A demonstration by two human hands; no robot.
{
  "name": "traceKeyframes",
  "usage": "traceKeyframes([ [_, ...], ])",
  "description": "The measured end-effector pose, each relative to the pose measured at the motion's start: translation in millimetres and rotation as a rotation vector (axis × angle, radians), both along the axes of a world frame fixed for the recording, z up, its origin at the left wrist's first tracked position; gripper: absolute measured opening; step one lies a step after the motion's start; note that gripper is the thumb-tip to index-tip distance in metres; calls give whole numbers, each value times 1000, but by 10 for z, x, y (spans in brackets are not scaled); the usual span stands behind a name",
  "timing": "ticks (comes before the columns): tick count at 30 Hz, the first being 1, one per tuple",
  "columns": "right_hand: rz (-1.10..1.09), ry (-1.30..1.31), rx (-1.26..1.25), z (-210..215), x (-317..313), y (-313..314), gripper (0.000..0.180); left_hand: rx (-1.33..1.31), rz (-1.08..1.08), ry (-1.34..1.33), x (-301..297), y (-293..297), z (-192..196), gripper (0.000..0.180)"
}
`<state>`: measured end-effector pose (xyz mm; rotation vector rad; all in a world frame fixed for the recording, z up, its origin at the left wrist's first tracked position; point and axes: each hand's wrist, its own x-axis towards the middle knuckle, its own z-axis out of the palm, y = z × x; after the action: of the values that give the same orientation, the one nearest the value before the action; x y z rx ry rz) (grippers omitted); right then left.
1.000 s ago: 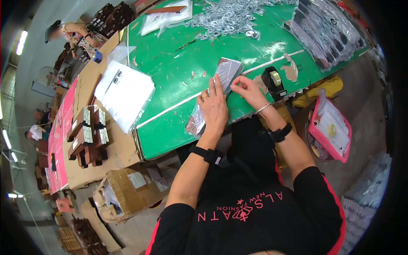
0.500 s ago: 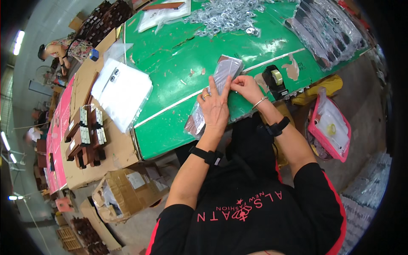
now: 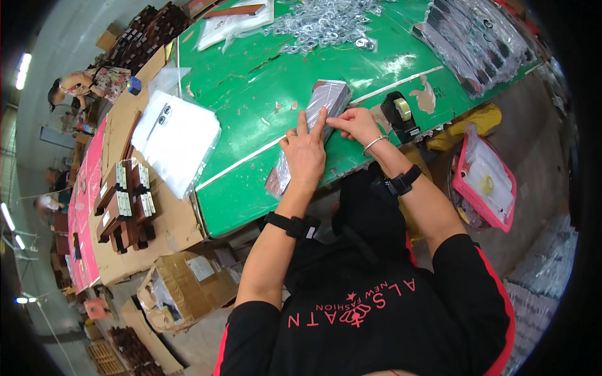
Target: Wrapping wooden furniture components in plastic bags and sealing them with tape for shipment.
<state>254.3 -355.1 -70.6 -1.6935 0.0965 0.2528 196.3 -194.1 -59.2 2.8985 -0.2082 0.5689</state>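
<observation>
One packet (image 3: 332, 96), likely mid-wrapping, next calls for steady pressure: left hand (image 3: 305, 159) spread on it, right hand (image 3: 362, 127) pinching at its edge, hold unclear.

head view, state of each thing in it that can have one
Wrapped package, in clear plastic, lying flat
Left grip, open, spread on the package
Right grip, pinched at the package's edge, anything held unclear
Tape dispenser, loaded
Shiny grey pieces, loose, heaped
White bag stack, lying flat
Brown pieces, stacked
Far-right packages, plastic-wrapped, piled
Pink basket, open-topped, filled
Cardboard box, open at one side
Ceiling light, on
</observation>
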Motion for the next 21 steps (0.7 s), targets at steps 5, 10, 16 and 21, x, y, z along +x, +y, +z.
traceKeyframes([
  [5,111,-118,62,-8,-10,-28,26,-51,-7,43,11,25,39,58],
  [10,150,-104,162,22,-13,6,22,-177,-36,130,50,101,67,57],
  [16,170,-221,225,-122,87,83,19,-328,-44,217,153,220,75,54],
  [21,75,-258,76,-83,143,110,30,-471,-92,289,272,319,66,53],
])
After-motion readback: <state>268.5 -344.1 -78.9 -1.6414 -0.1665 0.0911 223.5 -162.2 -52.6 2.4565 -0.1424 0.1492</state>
